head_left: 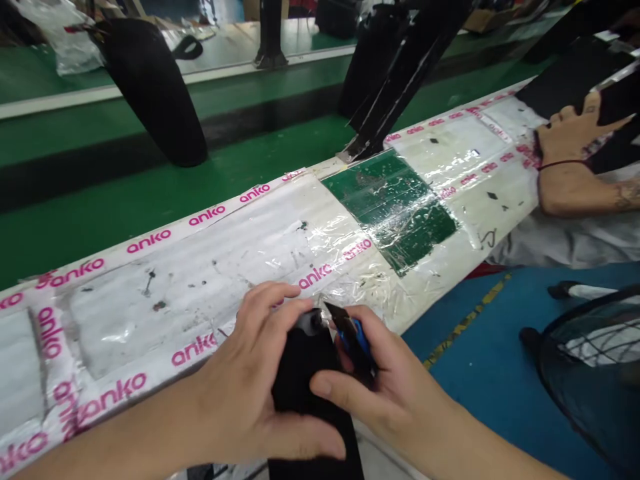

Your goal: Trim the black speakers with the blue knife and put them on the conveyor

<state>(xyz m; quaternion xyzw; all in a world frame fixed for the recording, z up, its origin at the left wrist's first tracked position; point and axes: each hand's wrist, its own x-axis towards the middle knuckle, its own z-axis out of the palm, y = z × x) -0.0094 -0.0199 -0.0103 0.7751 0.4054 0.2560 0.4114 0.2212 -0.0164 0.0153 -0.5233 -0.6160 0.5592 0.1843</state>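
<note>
Low in the middle of the head view, a long black piece (300, 367) with a dark round fitting (314, 321) near its far end points away from me. My left hand (255, 373) is closed around its left side, thumb across the top. On the right, my right hand (385, 387) grips a utility knife (356, 340) with a black and blue handle. Its blade end lies close beside the round fitting; whether it touches cannot be made out. The right thumb rests over the black piece.
A taped white work surface (250, 233) with a green patch (395, 200) runs across. Beyond lies a green conveyor belt (280, 133) carrying a black panel (150, 87). Another person's hand (570, 133) works at the right. A mesh bin (595, 373) stands on the blue floor.
</note>
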